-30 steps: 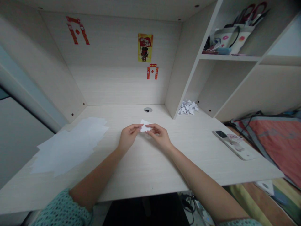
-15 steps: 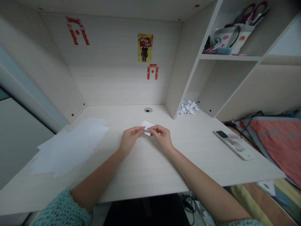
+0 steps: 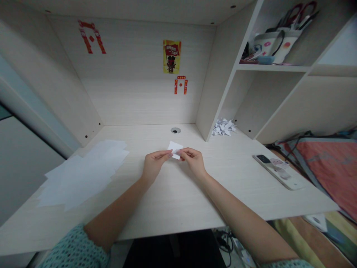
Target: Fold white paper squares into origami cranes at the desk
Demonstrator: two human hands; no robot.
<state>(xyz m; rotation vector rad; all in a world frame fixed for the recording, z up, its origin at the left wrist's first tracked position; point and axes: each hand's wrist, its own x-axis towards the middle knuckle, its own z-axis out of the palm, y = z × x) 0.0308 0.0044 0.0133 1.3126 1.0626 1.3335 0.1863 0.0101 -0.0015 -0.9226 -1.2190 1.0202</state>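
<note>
A small piece of white paper (image 3: 175,146) is held between my two hands over the middle of the desk. My left hand (image 3: 155,163) pinches its left side between thumb and fingers. On the right side, my right hand (image 3: 193,160) grips the same piece, fingertips closed on it. Folds or creases in the paper are too small to make out. To the left of my left arm, several white paper sheets (image 3: 86,175) lie spread and overlapping on the desk (image 3: 156,219).
A heap of small white paper pieces (image 3: 223,127) sits under the right shelf. A phone (image 3: 276,172) lies on the desk's right side. Above, a cup (image 3: 287,46) holds scissors and pens. A round cable hole (image 3: 175,130) is at the back.
The small paper has tilted slightly, and more of its face shows between my fingers. Both hands have barely shifted and keep their pinch.
</note>
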